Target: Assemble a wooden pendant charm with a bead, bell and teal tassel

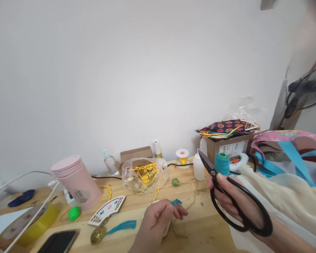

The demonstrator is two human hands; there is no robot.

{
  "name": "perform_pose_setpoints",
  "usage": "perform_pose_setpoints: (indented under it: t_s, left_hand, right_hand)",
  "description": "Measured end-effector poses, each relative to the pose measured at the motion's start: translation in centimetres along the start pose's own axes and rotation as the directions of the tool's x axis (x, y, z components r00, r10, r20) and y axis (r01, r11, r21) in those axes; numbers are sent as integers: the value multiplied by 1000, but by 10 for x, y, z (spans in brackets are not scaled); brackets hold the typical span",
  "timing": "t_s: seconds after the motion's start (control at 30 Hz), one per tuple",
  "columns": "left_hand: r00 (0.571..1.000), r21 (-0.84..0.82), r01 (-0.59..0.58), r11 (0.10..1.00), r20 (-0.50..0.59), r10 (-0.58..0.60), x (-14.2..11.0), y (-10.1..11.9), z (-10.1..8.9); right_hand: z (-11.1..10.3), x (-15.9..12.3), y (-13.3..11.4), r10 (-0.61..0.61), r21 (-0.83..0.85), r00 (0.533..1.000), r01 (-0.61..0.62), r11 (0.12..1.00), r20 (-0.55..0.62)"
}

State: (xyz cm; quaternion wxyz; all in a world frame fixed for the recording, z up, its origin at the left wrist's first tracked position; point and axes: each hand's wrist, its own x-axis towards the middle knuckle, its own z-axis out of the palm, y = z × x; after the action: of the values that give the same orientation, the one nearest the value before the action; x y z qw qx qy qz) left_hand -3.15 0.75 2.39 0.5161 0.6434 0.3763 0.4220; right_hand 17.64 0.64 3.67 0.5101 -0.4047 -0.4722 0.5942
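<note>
My right hand (231, 200) grips a pair of black-handled scissors (213, 173), their blades pointing up and to the left and looking closed. Low in the middle, my left hand (159, 219) has its fingers pinched together on a short tuft of blue thread (176, 201); most of the tuft is hidden by the fingers. Partly behind that hand lies a pale flat piece, with a yellow cord (156, 195) at its top. To its left are a blue tassel (122, 226) with a gold-coloured bead (98, 234) and a white fan-shaped ornament (107, 211).
A clear bag of yellow cords (144, 175) sits near the wall. Around it stand a pink canister (77, 182), a white squeeze bottle (199, 168), a teal thread spool (222, 164) and a cardboard box (228, 147). A phone (59, 242) and yellow tape roll (42, 223) lie left; cloth (287, 193) covers the right.
</note>
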Motion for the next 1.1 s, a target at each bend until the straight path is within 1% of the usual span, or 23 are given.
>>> perform_pose_setpoints:
  t_s: [0.07, 0.1, 0.13, 0.2, 0.23, 0.27, 0.3, 0.33, 0.4, 0.43, 0.47, 0.53, 0.6, 0.63, 0.67, 0.7, 0.73, 0.8, 0.87, 0.93, 0.97, 1.03, 1.1]
  left_hand:
    - [1000, 1, -22, 1000, -18, 22, 2, -1, -1]
    - [999, 1, -29, 1000, -39, 29, 3, -2, -2]
    - [997, -8, -33, 999, -67, 33, 4, -2, -3]
    - [992, -57, -33, 998, -122, 26, 5, -3, -5]
    - [990, -89, -34, 995, -136, 22, 6, -4, -5]
    - [990, -111, -35, 993, -140, 20, 6, -4, -6]
    - [990, -118, -33, 992, -138, 16, 6, -3, -6]
    - [991, -112, -28, 993, -131, 14, 6, -3, -6]
    - [995, -61, 0, 998, -96, -6, 4, -3, -5]
    - [997, -27, 22, 999, -70, -24, 3, -3, -5]
    - [998, 6, 46, 999, -37, -46, 2, -3, -4]
    - [995, 68, 87, 994, 41, -90, -1, -6, -2]
    - [987, 115, 95, 989, 116, -109, -3, -9, 1]
    - [983, 134, 86, 987, 148, -105, -4, -10, 2]
    - [980, 147, 77, 986, 171, -102, -4, -11, 4]
    - [979, 150, 74, 986, 179, -100, -4, -12, 5]
    - [978, 140, 79, 987, 182, -104, -3, -12, 6]
    - [980, 64, 111, 992, 160, -120, -2, -13, 7]
    - [987, -101, 124, 987, 118, -112, 0, -15, 8]
    - [996, -315, 85, 945, 66, -67, 3, -19, 7]
    - [998, -403, 65, 913, 43, -52, 4, -22, 8]
    - [997, -471, 83, 878, 40, -73, 5, -28, 9]
    - [991, -443, 136, 886, 63, -121, 6, -32, 12]
  right_hand:
    - [-1, 3, 1, -64, -270, 998, 63, 961, 6]
    - [-1, 4, 3, -78, -441, 996, 85, 894, 33]
    - [-1, 5, 5, -82, -612, 995, 100, 784, 57]
    - [-2, 6, 12, -85, -869, 993, 109, 482, 78]
    - [-3, 6, 16, -87, -935, 993, 104, 339, 79]
    - [-4, 5, 19, -83, -969, 993, 100, 224, 83]
    - [-5, 4, 22, -70, -984, 993, 104, 145, 94]
    - [-6, 3, 23, -41, -988, 992, 120, 98, 117]
    - [-9, 0, 22, 29, -984, 985, 167, 69, 169]
    - [-10, -1, 19, 31, -980, 982, 185, 78, 188]
    - [-10, -3, 16, -2, -973, 978, 208, 101, 209]
    - [-7, -5, 9, -152, -939, 951, 295, 174, 270]
    - [1, -7, 7, -299, -860, 879, 447, 248, 371]
    - [6, -7, 7, -336, -800, 833, 533, 276, 439]
    - [11, -7, 10, -351, -748, 799, 591, 303, 489]
    - [15, -7, 13, -343, -724, 792, 605, 332, 505]
    - [20, -6, 17, -303, -709, 800, 600, 371, 518]
    - [25, -4, 24, -226, -708, 862, 503, 495, 454]
    - [27, -1, 30, -144, -634, 933, 331, 699, 329]
    - [28, 1, 34, -27, -414, 967, 133, 900, 253]
    - [28, 1, 35, 33, -285, 966, 42, 958, 255]
    - [29, 2, 37, 102, -90, 950, -78, 993, 296]
    - [30, 2, 38, 108, -1, 942, -114, 994, 318]
